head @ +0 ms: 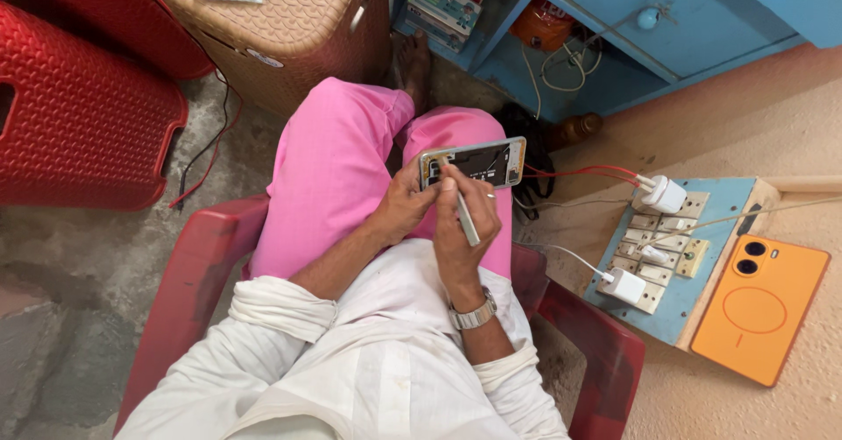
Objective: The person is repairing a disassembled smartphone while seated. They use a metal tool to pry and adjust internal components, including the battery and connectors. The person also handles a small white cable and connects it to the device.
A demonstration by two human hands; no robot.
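left hand: my left hand [405, 201] is wrapped around the left end of the opened phone [474, 163], fingers closed on its edge, propping it over my pink-trousered knee [456, 137].
right hand: my right hand [456, 229] pinches a slim white tool [465, 212] like a pen, tip down inside the phone's left part.
doing it well: I'd say keep the phone braced against the knee and make small, light moves with the tip; a slip could scratch the insides.
phone spot: on my lap, above the red chair [202, 273].
back cover: orange phone back [761, 307] lies flat by the blue switch board [680, 251].
packages: flat printed boxes [443, 1] stacked slanted in the blue shelf [614, 63], top middle; can't make out details.
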